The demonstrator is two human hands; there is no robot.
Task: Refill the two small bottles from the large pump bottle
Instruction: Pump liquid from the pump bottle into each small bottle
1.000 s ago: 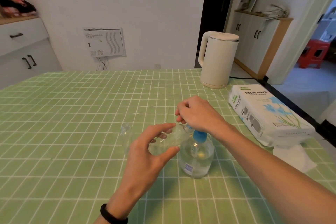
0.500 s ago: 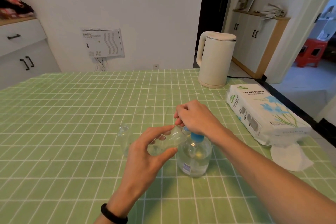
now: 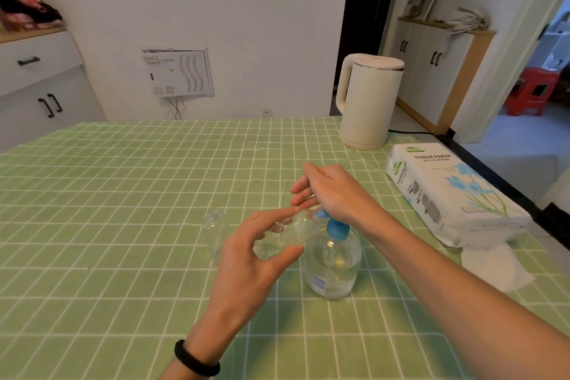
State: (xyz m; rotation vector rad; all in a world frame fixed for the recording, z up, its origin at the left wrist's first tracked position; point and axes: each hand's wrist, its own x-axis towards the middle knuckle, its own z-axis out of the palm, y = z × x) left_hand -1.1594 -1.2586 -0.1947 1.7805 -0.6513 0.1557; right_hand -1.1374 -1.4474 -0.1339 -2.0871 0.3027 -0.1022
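Head view: left hand [image 3: 246,259] grips the small bottle [image 3: 288,236], likely light, slick and squashable, round its belly, mouth beside the large pump bottle [image 3: 333,265], whose pump the flat-fingered right hand [image 3: 334,191] presses.

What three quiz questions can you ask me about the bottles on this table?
1. True or false: the left hand holds a small clear bottle tilted toward the blue top of the large pump bottle.
2. Where is the other small bottle?
A. In the right hand
B. Standing on the green checked tablecloth, left of the large pump bottle
C. On top of the kettle
3. Fill the gap: the tissue paper pack reads "TISSUE ____".
Key: 1 true; 2 B; 3 PAPER.
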